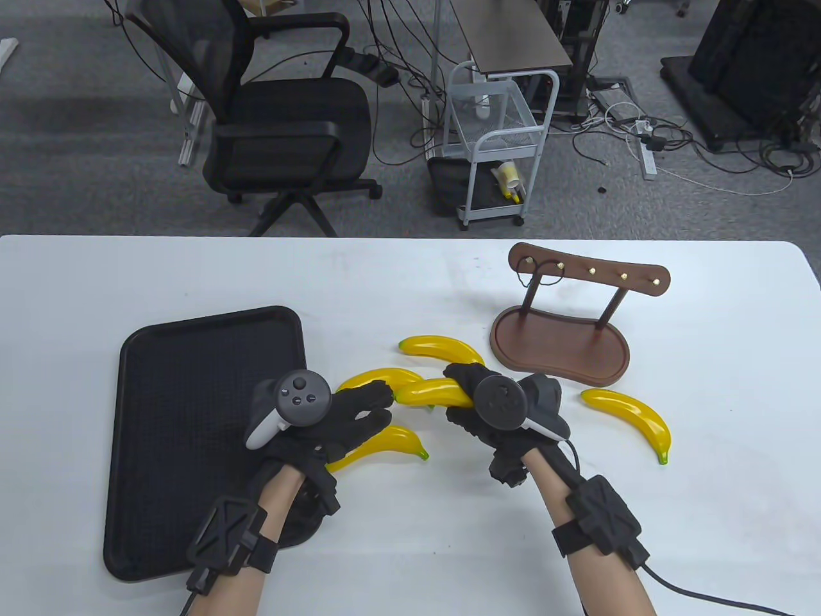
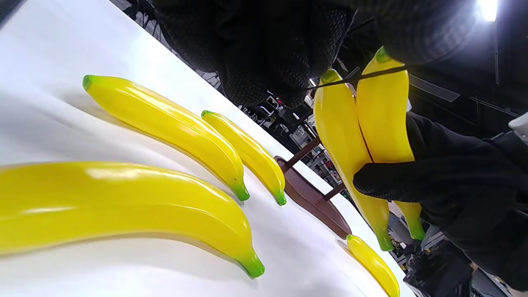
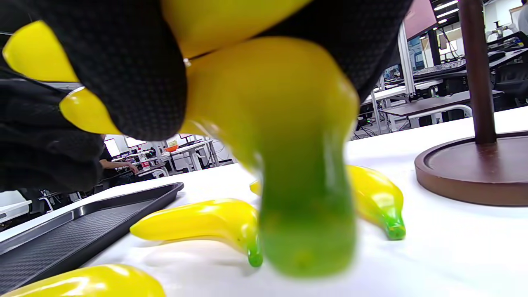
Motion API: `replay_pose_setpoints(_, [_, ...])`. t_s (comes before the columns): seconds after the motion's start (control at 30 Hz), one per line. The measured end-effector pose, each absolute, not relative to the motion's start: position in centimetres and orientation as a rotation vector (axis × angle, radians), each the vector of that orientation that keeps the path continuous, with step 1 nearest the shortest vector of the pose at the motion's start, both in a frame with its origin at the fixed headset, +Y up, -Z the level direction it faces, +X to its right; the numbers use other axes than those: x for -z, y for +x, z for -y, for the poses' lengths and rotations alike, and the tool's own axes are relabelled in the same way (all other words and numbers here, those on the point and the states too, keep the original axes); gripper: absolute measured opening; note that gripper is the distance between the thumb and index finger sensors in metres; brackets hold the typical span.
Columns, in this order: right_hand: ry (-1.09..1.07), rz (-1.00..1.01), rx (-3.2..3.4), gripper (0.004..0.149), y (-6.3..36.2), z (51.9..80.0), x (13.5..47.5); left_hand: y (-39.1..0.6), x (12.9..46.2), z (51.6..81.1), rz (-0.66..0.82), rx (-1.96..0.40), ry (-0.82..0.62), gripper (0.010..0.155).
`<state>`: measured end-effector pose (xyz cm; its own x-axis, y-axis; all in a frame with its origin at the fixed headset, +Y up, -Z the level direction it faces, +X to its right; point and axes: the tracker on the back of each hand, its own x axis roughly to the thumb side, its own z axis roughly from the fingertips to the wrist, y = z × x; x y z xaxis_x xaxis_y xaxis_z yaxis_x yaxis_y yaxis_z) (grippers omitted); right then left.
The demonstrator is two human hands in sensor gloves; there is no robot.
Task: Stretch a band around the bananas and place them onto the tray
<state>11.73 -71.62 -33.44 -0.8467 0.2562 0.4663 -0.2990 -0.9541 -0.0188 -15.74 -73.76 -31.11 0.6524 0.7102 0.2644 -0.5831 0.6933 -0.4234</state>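
My right hand (image 1: 465, 391) grips two yellow bananas (image 1: 430, 391) side by side just above the table, right of the black tray (image 1: 192, 359). In the left wrist view the pair (image 2: 363, 123) stands tips up, and a thin black band (image 2: 371, 74) runs taut across the green tips. My left hand (image 1: 378, 404) reaches in from the tray side, and its fingers (image 2: 268, 62) pinch that band at the tips. The right wrist view is filled by the blurred green end of a held banana (image 3: 305, 214).
Loose bananas lie around the hands: one behind (image 1: 439, 350), one under my left fingers (image 1: 369, 378), one in front (image 1: 385, 446), one to the right (image 1: 632, 420). A brown wooden hook stand (image 1: 558, 340) sits at the back right with another band (image 1: 545, 269) hanging on it.
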Motion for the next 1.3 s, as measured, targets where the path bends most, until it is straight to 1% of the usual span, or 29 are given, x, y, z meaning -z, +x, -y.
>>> replay_pose_setpoints(0.2, [0.701, 0.13, -2.764, 0.068, 11.5, 71.7, 33.2, -15.5, 31.1, 74.0, 0.437, -0.785, -0.345, 0.072])
replay_pose_setpoints(0.53, [0.774, 0.154, -2.776, 0.068, 10.2, 71.8, 32.4, -14.9, 31.1, 74.2, 0.439, -0.781, -0.369, 0.075])
replay_pose_setpoints(1.0, [0.901, 0.278, -2.815, 0.067, 8.1, 71.0, 30.8, -14.8, 31.0, 74.3, 0.458, -0.831, -0.413, 0.079])
replay_pose_setpoints(1.3, [0.96, 0.313, -2.814, 0.067, 6.9, 71.0, 30.0, -14.7, 31.0, 74.3, 0.466, -0.831, -0.416, 0.079])
